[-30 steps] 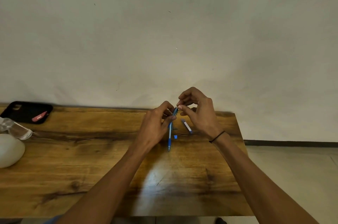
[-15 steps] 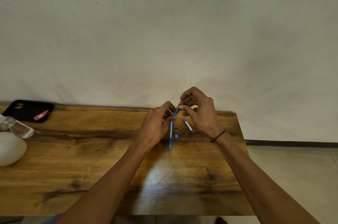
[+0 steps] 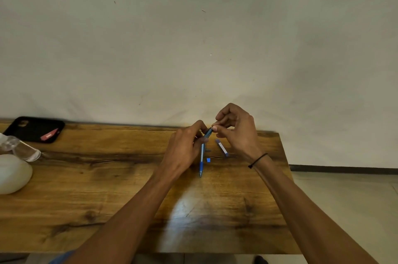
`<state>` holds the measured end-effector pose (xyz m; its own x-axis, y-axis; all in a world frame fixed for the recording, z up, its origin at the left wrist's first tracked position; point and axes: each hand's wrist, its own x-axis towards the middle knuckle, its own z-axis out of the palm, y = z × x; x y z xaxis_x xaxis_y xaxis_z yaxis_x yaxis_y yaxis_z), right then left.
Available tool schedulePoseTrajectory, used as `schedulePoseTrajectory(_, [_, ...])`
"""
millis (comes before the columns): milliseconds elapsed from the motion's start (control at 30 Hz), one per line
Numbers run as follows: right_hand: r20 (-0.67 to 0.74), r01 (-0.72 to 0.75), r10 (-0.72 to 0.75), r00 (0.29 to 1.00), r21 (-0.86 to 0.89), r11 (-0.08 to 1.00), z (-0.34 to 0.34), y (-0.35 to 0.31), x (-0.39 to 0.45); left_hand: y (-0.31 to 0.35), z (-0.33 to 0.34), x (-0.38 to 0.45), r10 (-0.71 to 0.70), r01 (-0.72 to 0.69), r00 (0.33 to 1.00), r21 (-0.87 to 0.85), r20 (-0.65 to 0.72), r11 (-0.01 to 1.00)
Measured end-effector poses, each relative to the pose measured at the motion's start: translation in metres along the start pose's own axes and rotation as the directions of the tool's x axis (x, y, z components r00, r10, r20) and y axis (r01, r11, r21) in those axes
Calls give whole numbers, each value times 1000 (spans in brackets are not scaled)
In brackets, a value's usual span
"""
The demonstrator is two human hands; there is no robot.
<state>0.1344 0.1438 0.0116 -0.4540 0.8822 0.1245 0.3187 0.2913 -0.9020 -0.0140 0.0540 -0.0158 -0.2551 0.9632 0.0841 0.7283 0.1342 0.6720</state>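
Pen [image 3: 202,156] is hanging tip-down over the desk [image 3: 107,177] near its far edge, left hand [image 3: 185,149] gripping its barrel with curled fingers, small blue piece [image 3: 208,160] and labelled tube [image 3: 221,147] lying just right of it, right hand [image 3: 237,132] pinching its top end.

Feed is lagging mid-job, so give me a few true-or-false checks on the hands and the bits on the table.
1. The left hand grips the blue mechanical pencil. True.
2. The right hand lies flat on the table. False: it pinches the pencil's top end.
3. A small labelled tube lies on the table near the pencil. True.
4. The black phone case is at the table's right end. False: it is at the far left corner.
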Motion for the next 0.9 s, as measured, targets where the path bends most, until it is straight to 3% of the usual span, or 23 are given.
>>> schedulePoseTrajectory(400, [60, -94, 91, 994, 42, 995, -5, 4, 2, -7, 6, 1, 70, -65, 997, 238, -14, 969])
schedulePoseTrajectory(533, [94, -19, 29, 995, -108, 994, -4, 8, 4, -11, 11, 2, 96, -89, 995, 335, -3, 938])
schedulePoseTrajectory(700, [96, 82, -65, 993, -177, 981, -3, 14, 5, -12, 11, 4, 104, -92, 994, 333, -18, 938])
schedulePoseTrajectory(900, [103, 25, -17, 995, -77, 997, -1, 19, 2, -9, 7, 3, 61, -50, 998, 265, -34, 963])
